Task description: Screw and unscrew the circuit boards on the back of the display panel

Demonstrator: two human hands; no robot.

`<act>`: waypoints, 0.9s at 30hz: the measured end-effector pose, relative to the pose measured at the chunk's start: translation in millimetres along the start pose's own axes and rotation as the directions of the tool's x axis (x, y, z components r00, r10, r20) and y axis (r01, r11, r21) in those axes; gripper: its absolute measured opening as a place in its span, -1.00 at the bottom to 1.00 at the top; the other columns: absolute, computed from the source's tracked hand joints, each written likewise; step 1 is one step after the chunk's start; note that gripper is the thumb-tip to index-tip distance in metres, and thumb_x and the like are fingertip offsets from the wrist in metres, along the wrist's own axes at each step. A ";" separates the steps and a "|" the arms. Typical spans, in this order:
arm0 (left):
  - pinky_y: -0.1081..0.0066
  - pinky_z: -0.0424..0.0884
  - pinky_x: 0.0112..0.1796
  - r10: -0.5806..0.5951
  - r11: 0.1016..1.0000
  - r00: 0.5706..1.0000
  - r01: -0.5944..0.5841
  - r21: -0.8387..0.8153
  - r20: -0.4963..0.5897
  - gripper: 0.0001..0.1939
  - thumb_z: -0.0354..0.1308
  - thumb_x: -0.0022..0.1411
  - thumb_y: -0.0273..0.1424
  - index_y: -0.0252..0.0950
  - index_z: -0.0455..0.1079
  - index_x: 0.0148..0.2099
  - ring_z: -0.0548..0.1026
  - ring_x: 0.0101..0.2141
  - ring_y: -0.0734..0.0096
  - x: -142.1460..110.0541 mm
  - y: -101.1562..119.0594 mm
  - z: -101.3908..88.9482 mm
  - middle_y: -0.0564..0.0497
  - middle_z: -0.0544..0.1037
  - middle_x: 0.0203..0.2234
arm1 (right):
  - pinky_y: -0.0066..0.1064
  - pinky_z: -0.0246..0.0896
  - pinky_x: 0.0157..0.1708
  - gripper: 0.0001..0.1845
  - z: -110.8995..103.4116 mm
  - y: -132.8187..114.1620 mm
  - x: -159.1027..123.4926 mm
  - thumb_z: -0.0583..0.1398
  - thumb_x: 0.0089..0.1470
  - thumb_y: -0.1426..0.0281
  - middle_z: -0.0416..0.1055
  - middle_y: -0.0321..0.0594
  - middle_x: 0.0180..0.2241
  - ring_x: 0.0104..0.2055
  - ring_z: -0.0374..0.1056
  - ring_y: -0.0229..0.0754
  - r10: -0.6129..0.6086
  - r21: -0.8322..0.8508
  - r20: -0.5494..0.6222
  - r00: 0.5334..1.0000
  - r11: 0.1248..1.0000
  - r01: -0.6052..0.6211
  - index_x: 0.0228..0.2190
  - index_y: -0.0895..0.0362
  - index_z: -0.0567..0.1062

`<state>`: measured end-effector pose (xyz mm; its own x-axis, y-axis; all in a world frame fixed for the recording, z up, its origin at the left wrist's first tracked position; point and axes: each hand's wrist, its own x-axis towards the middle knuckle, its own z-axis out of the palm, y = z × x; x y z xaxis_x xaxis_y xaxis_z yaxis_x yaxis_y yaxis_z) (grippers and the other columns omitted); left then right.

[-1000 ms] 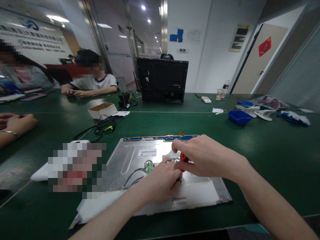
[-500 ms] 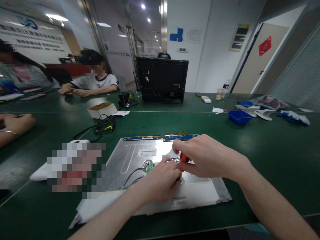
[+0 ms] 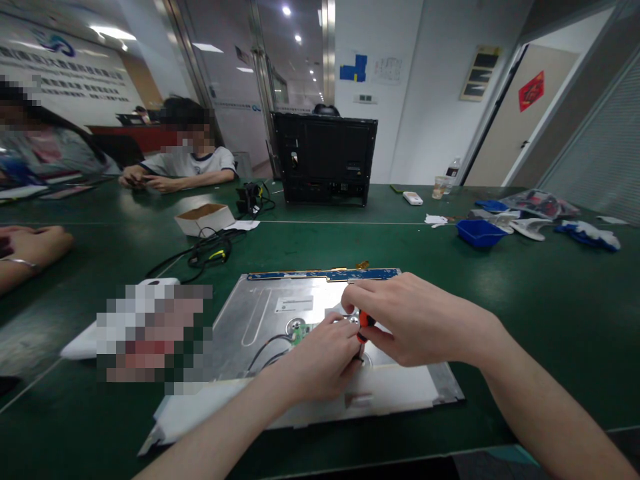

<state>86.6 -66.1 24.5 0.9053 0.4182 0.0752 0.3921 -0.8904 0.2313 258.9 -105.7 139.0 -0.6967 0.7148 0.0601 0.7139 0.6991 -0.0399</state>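
Note:
A flat metal display panel [image 3: 260, 313] lies back-up on the green table, with a blue circuit strip [image 3: 320, 274] along its far edge and a small green board [image 3: 299, 331] with black wires near its middle. My right hand [image 3: 415, 320] is closed round a red-handled screwdriver [image 3: 365, 322], held upright over the panel. Just left of it, my left hand [image 3: 320, 360] rests on the panel with its fingers curled and pinched at the tool's lower end. What the left fingers pinch is hidden.
A black monitor casing [image 3: 324, 160] stands at the table's far side. A cardboard box [image 3: 205, 220] and black cables [image 3: 210, 252] lie to the left, a blue tray [image 3: 479, 233] and gloves [image 3: 590, 235] to the right. Other people sit at the left, one hand [image 3: 30, 247] resting close by.
My right hand has turned slightly on the screwdriver and dipped a little. The left hand and the panel have stayed where they were.

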 end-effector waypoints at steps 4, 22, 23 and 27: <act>0.09 0.27 0.00 -0.020 0.999 1.000 0.020 0.027 -0.004 -0.85 0.13 0.13 -0.52 -0.30 0.44 -0.21 0.44 -0.11 0.07 -0.9 1.2 -0.1 -0.10 0.54 -0.18 | -0.40 -0.17 -0.54 -0.89 0.1 0.4 1.0 0.16 0.16 0.35 0.49 -0.26 -0.33 -0.41 0.35 -0.21 0.048 -0.020 -0.021 0.999 0.999 -0.048 -0.26 0.10 0.34; 0.12 0.24 0.03 0.021 1.000 1.000 -0.021 0.016 -0.011 -0.86 0.12 0.16 -0.50 -0.27 0.42 -0.20 0.44 -0.13 0.13 -0.5 -3.0 3.2 -0.07 0.54 -0.19 | -0.40 -0.10 -0.52 -0.92 -1.6 -0.2 0.7 0.13 0.12 0.41 0.49 -0.23 -0.33 -0.38 0.35 -0.20 0.041 0.012 0.028 0.999 0.999 -0.042 -0.28 0.10 0.34; 0.13 0.24 0.03 0.017 1.000 1.000 -0.016 0.015 -0.005 -0.87 0.12 0.15 -0.50 -0.27 0.43 -0.22 0.44 -0.14 0.14 -0.3 -2.7 2.8 -0.07 0.54 -0.21 | -0.40 -0.11 -0.52 -0.92 -1.7 -0.3 1.2 0.14 0.13 0.40 0.50 -0.23 -0.33 -0.38 0.35 -0.20 0.053 0.010 0.028 0.998 0.999 -0.053 -0.27 0.10 0.35; 0.10 0.24 0.04 -0.016 1.000 1.000 0.015 0.007 0.015 -0.88 0.11 0.15 -0.51 -0.28 0.44 -0.24 0.45 -0.14 0.13 0.2 -1.3 1.3 -0.08 0.55 -0.22 | -0.41 -0.10 -0.52 -0.90 -1.3 0.2 2.2 0.14 0.15 0.38 0.51 -0.22 -0.33 -0.37 0.37 -0.20 0.064 0.014 0.025 0.998 0.998 -0.064 -0.25 0.10 0.37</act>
<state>86.5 -65.1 22.9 0.9014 0.4293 0.0573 0.4071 -0.8850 0.2259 257.6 -104.1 140.4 -0.6515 0.7580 0.0321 0.7559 0.6521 -0.0578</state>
